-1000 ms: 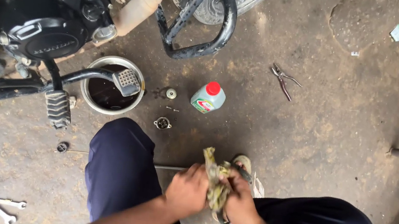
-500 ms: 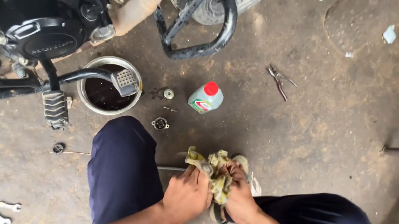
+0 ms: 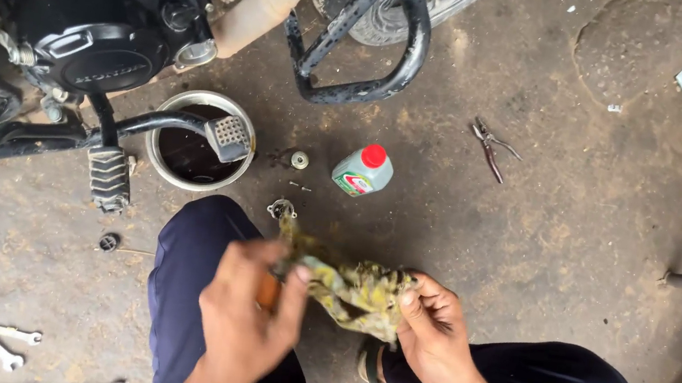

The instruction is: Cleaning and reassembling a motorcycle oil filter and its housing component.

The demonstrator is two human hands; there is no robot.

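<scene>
Both hands work between the person's knees in the head view. Left hand (image 3: 250, 311) is closed round something orange-brown that barely shows behind the fingers, and its thumb side pinches one end of a crumpled yellow-green rag (image 3: 350, 289). Right hand (image 3: 432, 331) is clamped on the other end of the rag, fingers curled over the cloth. The rag hangs off the floor between the two hands, above the dark trousers, with its long axis running roughly left to right and a thin tail pointing up and away toward a small metal fitting (image 3: 281, 208) on the concrete.

As for progress, it looks like a wipe in mid-course: the cloth is bunched against whatever the left hand holds, and how clean that piece is cannot be told. Beyond the knees, a steel bowl (image 3: 166, 120) of dark liquid sits under the motorcycle engine (image 3: 100, 54), and a small bottle with a red cap (image 3: 363, 171) lies on its side nearby. Pliers (image 3: 487, 149) lie well apart to the right, and spanners (image 3: 9, 345) lie near the left edge.
</scene>
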